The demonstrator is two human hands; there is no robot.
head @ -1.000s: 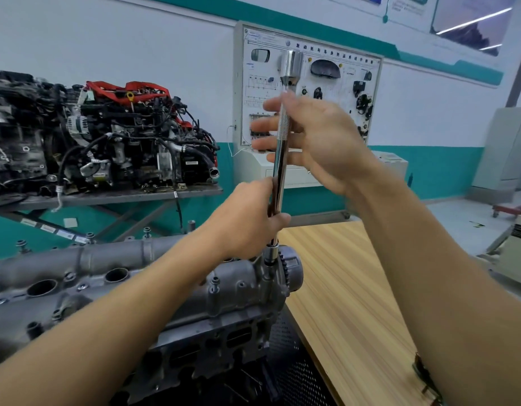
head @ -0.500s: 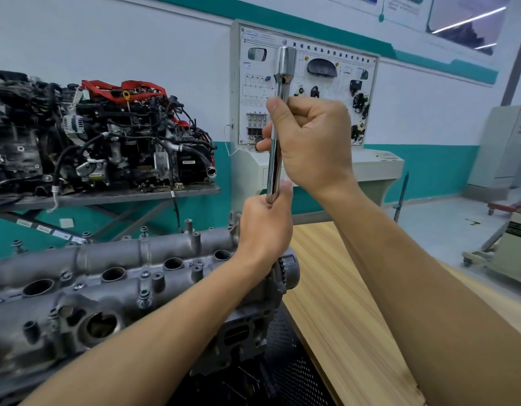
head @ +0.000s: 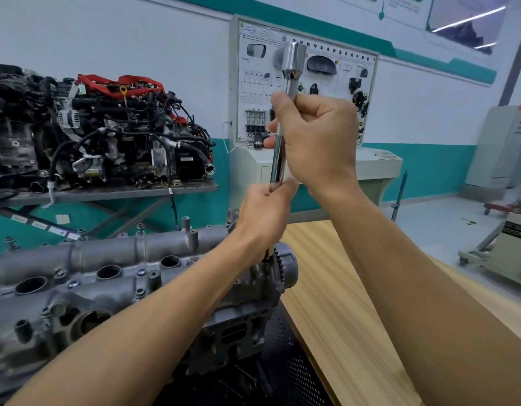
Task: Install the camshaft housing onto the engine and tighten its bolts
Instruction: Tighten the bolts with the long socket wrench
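Observation:
The grey cast camshaft housing (head: 112, 259) lies on the engine (head: 238, 332) at the lower left, with several round holes and small bolts (head: 140, 228) along its top. A long chrome extension bar (head: 278, 159) stands nearly upright over the housing's right end, its wide drive head (head: 294, 61) at the top. My right hand (head: 317, 139) grips the bar's upper half with the thumb pointing up. My left hand (head: 265, 218) grips the bar's lower part just above the housing and hides its tip. A toothed sprocket (head: 285, 266) sits at the housing's right end.
A wooden bench top (head: 341, 288) runs to the right of the engine. Behind it, a complete engine (head: 106, 136) sits on a metal stand and a white training panel (head: 306, 92) stands against the wall. Carts and cabinets (head: 505, 247) stand at the far right.
My right hand has closed from loose fingers into a full grip around the bar. The view has shifted, so more of the housing's top shows at left. The bar stays upright at the same bolt.

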